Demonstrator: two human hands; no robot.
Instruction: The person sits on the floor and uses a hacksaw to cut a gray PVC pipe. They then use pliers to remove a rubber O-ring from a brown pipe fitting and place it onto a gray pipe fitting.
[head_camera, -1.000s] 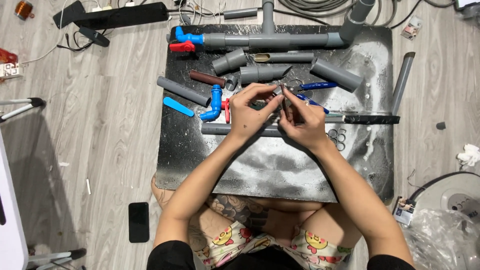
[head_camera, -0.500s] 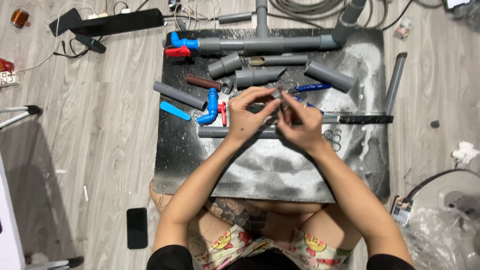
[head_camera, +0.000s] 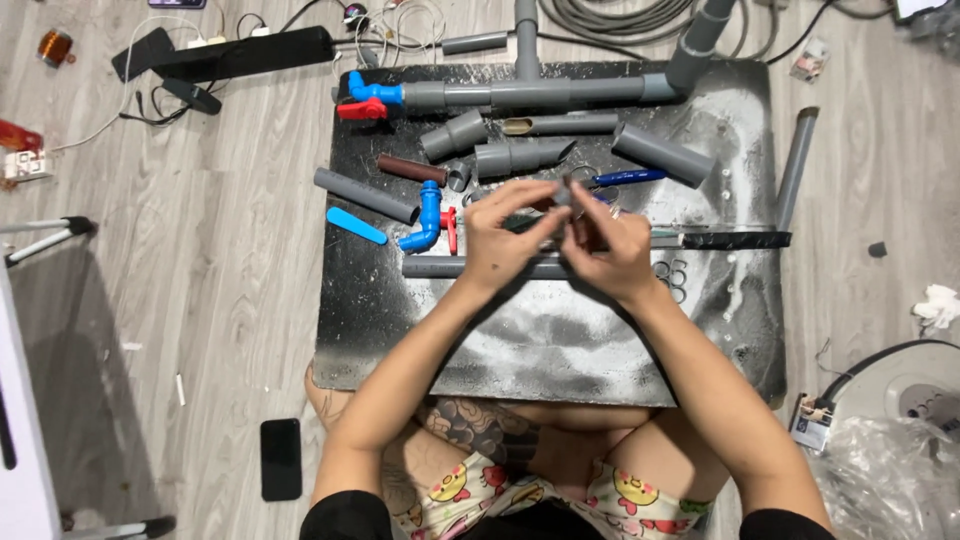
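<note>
My left hand (head_camera: 505, 235) and my right hand (head_camera: 605, 245) meet over the middle of a dusty black mat (head_camera: 560, 345). Both pinch a small grey part (head_camera: 564, 192) between their fingertips; what it is exactly is too small to tell. Just beneath the hands lies a long grey pipe (head_camera: 435, 268). A blue elbow valve with a red handle (head_camera: 428, 220) sits left of my left hand. Beyond my right hand's fingers lies a blue pen (head_camera: 628, 177), and a black-handled saw (head_camera: 735, 240) stretches off to the right.
Several grey pipe pieces (head_camera: 525, 155) and a long pipe assembly with a blue and red valve (head_camera: 375, 98) lie at the mat's far side. A brown tube (head_camera: 410, 168), a blue strip (head_camera: 356, 226), a phone (head_camera: 281, 458), a black power strip (head_camera: 240, 55) and a fan base (head_camera: 905, 385) surround it.
Both hands stay together over the mat, fingers shifting slightly on the small part. Nothing else on the mat has moved.
</note>
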